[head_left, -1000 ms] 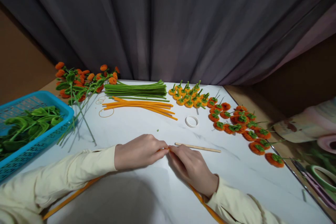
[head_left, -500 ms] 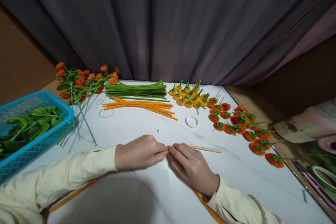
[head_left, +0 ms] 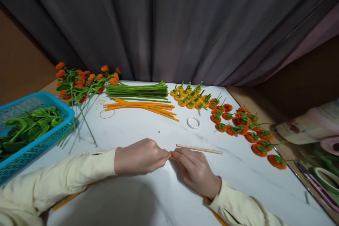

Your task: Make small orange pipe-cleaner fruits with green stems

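My left hand [head_left: 144,156] and my right hand [head_left: 194,169] meet fingertip to fingertip above the white tabletop, both closed in a pinch. Between the fingertips shows a small bit of orange-yellow pipe cleaner [head_left: 171,155]; the fingers cover most of it. Its lengths come out under the left forearm and beside the right wrist. Just beyond my right fingers lies a thin wooden stick [head_left: 200,149]. Farther back are a white ring [head_left: 193,123] and a loose bunch of orange-yellow pipe cleaners [head_left: 140,106].
A blue basket [head_left: 71,113] of green leaves stands at left, with orange flowers [head_left: 113,81] behind it. Green stems [head_left: 136,90] lie at the back. Yellow flower heads [head_left: 190,99] and orange ones [head_left: 259,150] spread rightward. Scissors [head_left: 317,185] and green tape [head_left: 327,180] are at far right.
Both pinching hands have shifted slightly toward me, uncovering more of the wooden stick. Less of the pipe cleaner shows beside the right wrist, and a bit of it now shows at the fingertips.
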Tool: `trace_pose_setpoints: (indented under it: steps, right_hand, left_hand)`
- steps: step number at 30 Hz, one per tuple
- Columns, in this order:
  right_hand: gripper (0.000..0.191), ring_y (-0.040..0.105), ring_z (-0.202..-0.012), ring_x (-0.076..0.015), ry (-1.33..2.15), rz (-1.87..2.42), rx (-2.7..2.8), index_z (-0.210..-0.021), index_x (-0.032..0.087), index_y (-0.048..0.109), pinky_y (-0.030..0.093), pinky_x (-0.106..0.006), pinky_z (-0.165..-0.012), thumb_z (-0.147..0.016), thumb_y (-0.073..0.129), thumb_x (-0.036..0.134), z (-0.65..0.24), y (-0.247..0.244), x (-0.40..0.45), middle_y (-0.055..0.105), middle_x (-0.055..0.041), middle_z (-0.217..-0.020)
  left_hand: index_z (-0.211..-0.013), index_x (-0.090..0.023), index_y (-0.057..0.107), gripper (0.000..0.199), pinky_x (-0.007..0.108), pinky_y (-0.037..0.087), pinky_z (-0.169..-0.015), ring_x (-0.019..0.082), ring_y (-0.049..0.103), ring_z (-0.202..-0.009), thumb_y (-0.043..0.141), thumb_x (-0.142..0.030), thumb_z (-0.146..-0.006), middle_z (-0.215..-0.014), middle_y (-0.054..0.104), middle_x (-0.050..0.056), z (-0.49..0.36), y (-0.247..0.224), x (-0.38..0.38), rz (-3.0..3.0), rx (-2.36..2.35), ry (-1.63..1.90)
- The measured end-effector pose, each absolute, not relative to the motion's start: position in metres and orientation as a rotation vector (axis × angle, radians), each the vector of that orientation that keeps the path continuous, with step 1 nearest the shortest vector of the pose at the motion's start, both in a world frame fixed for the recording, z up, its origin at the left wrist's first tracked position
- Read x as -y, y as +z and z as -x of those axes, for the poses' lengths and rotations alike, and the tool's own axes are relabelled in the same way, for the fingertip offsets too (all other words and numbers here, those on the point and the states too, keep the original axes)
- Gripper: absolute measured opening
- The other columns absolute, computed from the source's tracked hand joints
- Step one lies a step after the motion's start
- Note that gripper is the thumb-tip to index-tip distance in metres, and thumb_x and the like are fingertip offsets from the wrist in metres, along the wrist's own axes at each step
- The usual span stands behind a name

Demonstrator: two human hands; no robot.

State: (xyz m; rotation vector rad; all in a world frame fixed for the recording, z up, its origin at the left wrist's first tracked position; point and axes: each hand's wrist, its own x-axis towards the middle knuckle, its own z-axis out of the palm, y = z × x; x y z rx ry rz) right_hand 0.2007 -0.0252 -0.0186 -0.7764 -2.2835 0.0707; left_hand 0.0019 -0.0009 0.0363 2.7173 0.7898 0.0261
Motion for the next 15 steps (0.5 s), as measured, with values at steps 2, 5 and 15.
trace_pose_setpoints:
  steps: [2, 5, 15]
  right_hand:
    - [0.025, 0.06, -0.068, -0.0169, 0.03, 0.744, 2.289, -0.099, 0.011, 0.056, 0.048, -0.028, -0.056, -0.082, 0.041, 0.001, -0.2014, -0.0186, 0.0253, 0.066, -0.0085, -0.082]
    - [0.023, 0.058, -0.063, -0.0168, -0.07, 0.718, 2.334, -0.098, 0.01, 0.056, 0.045, -0.028, -0.053, -0.084, 0.039, 0.003, -0.2013, -0.0157, 0.0257, 0.066, -0.009, -0.079]
    - [0.027, 0.057, -0.063, -0.0169, -0.097, 0.805, 2.357, -0.086, 0.013, 0.056, 0.043, -0.028, -0.054, -0.085, 0.032, 0.002, -0.1996, -0.0139, 0.0265, 0.062, -0.0071, -0.071]
  left_hand:
    - [-0.077, -0.014, 0.059, 0.025, 0.023, 0.031, -0.049, 0.013, 0.053, -0.05, 0.039, -0.018, -0.09, -0.059, 0.061, 0.001, -0.0024, 0.0363, 0.0024, -2.774, -0.769, -0.003]
    - [-0.078, -0.013, 0.06, 0.026, 0.024, 0.032, -0.049, 0.013, 0.055, -0.051, 0.038, -0.018, -0.091, -0.061, 0.063, 0.002, -0.0035, 0.0355, 0.0024, -2.781, -0.752, -0.005]
    - [-0.082, -0.014, 0.058, 0.026, 0.024, 0.036, -0.05, 0.014, 0.058, -0.052, 0.035, -0.019, -0.092, -0.062, 0.064, 0.002, -0.0047, 0.0286, 0.0031, -2.796, -0.752, 0.082]
